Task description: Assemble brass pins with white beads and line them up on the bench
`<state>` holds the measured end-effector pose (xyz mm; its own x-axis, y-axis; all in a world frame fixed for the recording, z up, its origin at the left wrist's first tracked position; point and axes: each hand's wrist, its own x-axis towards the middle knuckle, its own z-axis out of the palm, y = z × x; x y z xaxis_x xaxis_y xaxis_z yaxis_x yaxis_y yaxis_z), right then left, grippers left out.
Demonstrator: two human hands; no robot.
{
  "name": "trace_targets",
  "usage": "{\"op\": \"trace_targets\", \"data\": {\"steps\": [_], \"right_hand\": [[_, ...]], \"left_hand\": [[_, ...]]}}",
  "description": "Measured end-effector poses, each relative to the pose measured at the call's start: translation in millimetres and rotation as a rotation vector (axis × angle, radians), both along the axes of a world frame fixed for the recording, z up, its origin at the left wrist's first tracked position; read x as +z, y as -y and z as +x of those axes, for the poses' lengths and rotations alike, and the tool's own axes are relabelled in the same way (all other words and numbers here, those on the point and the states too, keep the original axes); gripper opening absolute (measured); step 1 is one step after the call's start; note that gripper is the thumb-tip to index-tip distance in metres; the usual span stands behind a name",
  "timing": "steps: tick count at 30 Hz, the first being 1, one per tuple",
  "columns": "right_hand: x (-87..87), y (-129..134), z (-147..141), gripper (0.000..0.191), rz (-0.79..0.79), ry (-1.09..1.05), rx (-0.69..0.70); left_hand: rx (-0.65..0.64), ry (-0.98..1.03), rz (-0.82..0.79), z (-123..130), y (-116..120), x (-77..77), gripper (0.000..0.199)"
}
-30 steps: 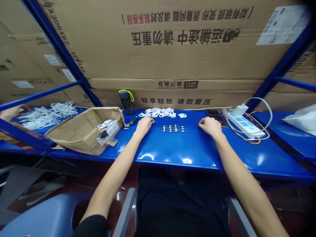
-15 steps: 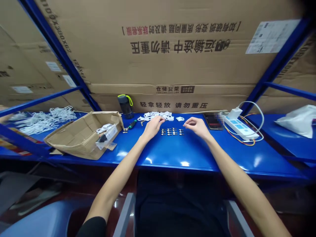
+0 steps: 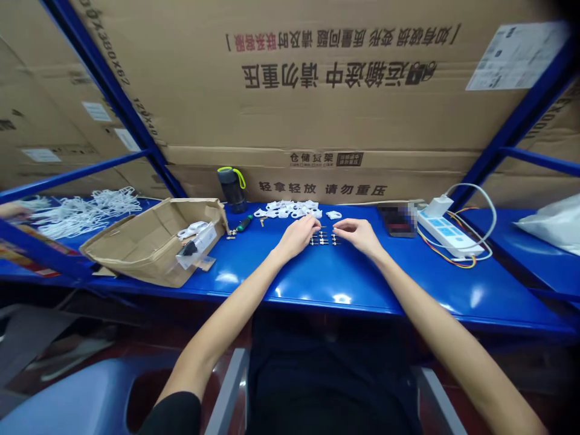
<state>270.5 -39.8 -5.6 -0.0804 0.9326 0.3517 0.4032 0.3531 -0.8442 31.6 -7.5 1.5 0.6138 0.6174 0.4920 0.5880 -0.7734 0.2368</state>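
From my remote seat on the head view: both hands were out over the blue table (image 3: 294, 290), in toward each other with a narrow gap between fingertips. I had the left hand (image 3: 296, 237) with thumb and fingers together, clamped on a thin metal pin (image 3: 322, 226), its tip poking out to the right. Right hand (image 3: 357, 234) had thumb and forefinger drawn close near the far right of the group; couldn't tell if anything sat in that pinch

Small metal parts (image 3: 323, 238) lay on the table in short rows between and just under the hands. Left hand hid part of the group, so I got no count

White plastic pieces (image 3: 284, 213) lay heaped on the far side, behind the left hand, with a loose white piece (image 3: 334, 215) just right of the heap. Left of that: green-handled tool (image 3: 245, 223), dark bottle (image 3: 232, 190) standing beyond it, few brass-coloured bits (image 3: 231, 235) near the tool

Further left sat an open-topped cardboard box (image 3: 136, 241) with white items inside, then tangled white cords (image 3: 90, 211) and a co-worker's hand (image 3: 13, 210) at the far left edge. Right side: dark phone (image 3: 395, 220) lying flat, power strip (image 3: 451, 234) beside it, white bag (image 3: 557, 220) at the right edge
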Motion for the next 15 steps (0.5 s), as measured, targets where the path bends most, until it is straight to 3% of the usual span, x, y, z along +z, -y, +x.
{"op": "trace_targets", "data": {"steps": [15], "right_hand": [[-1.2,3,-14,0.027,0.068,0.009,0.019]], "left_hand": [[-0.006,-0.060,0.068,8,10,-3.0,0.022]]}}
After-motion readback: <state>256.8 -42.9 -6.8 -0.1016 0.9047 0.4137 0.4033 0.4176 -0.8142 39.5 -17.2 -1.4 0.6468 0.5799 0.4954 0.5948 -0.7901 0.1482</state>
